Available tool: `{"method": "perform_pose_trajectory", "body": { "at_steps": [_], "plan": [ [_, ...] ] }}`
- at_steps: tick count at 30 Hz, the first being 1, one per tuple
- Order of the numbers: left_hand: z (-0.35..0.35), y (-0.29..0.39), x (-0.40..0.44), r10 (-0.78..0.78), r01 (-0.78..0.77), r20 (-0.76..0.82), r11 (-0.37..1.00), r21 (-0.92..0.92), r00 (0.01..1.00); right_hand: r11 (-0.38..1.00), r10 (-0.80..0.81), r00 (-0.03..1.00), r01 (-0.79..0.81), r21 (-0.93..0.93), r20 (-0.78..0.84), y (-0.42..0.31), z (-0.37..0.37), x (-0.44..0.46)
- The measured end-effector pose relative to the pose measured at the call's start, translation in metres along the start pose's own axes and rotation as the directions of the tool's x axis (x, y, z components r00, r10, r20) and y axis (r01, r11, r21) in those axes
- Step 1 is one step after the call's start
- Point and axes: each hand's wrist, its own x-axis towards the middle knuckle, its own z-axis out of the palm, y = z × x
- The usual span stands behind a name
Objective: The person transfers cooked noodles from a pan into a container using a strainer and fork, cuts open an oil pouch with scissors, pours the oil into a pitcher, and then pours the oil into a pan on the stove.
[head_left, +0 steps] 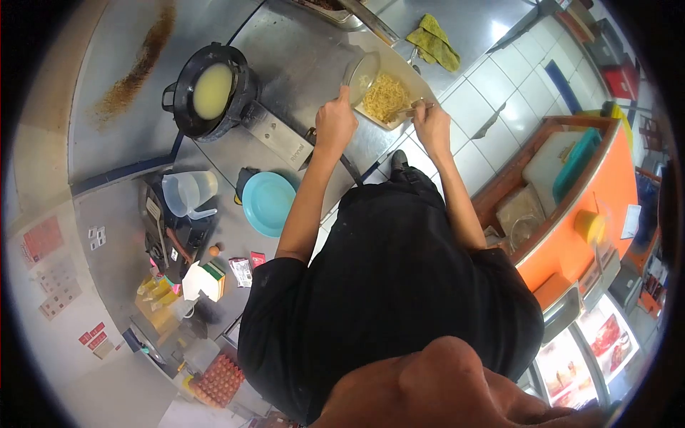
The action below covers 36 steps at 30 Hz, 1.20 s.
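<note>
Yellow noodles [386, 98] lying in pale open container [401, 65], just beyond and between both hands. Left hand [335, 128] gripping handle of round strainer [366, 71], fingers curling fully around; strainer head hovering or resting at noodles' left edge, contact unclear. Right hand [432, 125] pinching thin utensil [407, 111], exact type unclear, tip reaching noodles. Left of left grip, black pot [185, 100] holding pale yellow liquid [212, 91], sitting on Rinnai stove [277, 137]. Nearer body, turquoise plate [269, 204] lying left of left forearm. Beyond right grip, green cloth [433, 43] lying crumpled.
</note>
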Motion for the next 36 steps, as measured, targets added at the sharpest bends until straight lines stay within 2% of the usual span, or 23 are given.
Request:
{"method": "perform_pose_trajectory", "body": {
  "at_steps": [2,4,5,7,10,11,14,15,18,19,22,26,29,32,33,36],
  "plan": [
    [0.003,-0.004,0.0,-0.011,0.011,0.009,0.999,-0.049,1.0,0.971,0.059,0.998,-0.062,0.232,0.02,0.012,0.013,0.001],
    [-0.004,0.001,-0.001,-0.07,0.074,0.064,0.995,-0.061,0.995,0.851,0.14,0.989,-0.147,0.504,0.051,0.021,0.02,-0.002],
    [-0.01,0.002,-0.001,-0.103,0.109,0.09,0.992,-0.064,0.991,0.828,0.132,0.991,-0.124,0.547,0.026,0.026,0.021,-0.002],
    [-0.018,0.003,-0.001,-0.07,0.075,0.06,0.993,-0.096,0.996,0.775,0.119,0.993,-0.081,0.627,-0.019,0.024,0.018,-0.006],
    [-0.024,0.003,-0.007,-0.053,0.052,-0.012,0.996,-0.066,0.999,0.83,0.062,0.976,0.065,0.553,-0.207,-0.004,0.005,-0.01],
    [-0.025,0.004,-0.009,-0.049,0.047,-0.038,0.998,-0.044,0.998,0.914,0.039,0.971,0.062,0.402,-0.237,-0.001,0.007,-0.007],
    [-0.032,0.017,-0.016,-0.03,0.011,-0.115,0.987,-0.158,0.993,0.965,-0.173,0.961,0.209,0.158,-0.216,-0.007,0.006,0.0],
    [-0.026,0.017,-0.013,0.004,-0.017,-0.096,0.99,-0.14,0.995,0.968,-0.205,0.963,0.226,0.109,-0.175,-0.011,0.001,-0.001],
    [-0.002,0.002,-0.011,0.037,-0.042,-0.067,0.996,-0.079,0.997,0.995,-0.099,0.974,0.094,-0.034,-0.202,-0.035,-0.021,-0.016],
    [0.003,-0.001,-0.009,0.022,-0.027,-0.086,0.998,-0.058,0.996,0.992,-0.026,0.99,0.007,-0.128,-0.14,-0.039,-0.029,-0.016],
    [0.013,-0.009,-0.006,0.017,-0.019,-0.05,0.999,-0.036,0.999,0.986,0.011,0.992,-0.031,-0.164,-0.123,-0.029,-0.014,-0.012],
    [0.007,-0.002,-0.004,-0.05,0.053,0.029,0.99,-0.127,0.998,0.969,0.026,0.993,0.002,0.247,-0.111,-0.006,0.009,-0.002],
    [-0.012,-0.001,-0.006,-0.045,0.038,-0.023,0.964,-0.263,0.999,0.893,-0.017,0.991,0.076,0.444,-0.134,-0.017,-0.001,0.001],
    [-0.035,0.007,-0.01,-0.072,0.045,-0.122,0.976,-0.211,0.99,0.954,-0.063,0.978,0.118,0.277,-0.2,-0.06,-0.029,-0.009],
    [-0.039,0.01,-0.008,-0.053,0.031,-0.112,0.982,-0.188,0.992,0.961,-0.146,0.953,0.2,0.192,-0.265,-0.06,-0.031,-0.012],
    [-0.036,0.011,-0.003,-0.001,-0.005,-0.079,0.996,-0.084,0.997,0.969,-0.131,0.981,0.096,-0.229,-0.144,-0.054,-0.033,-0.018]
  ]
}}
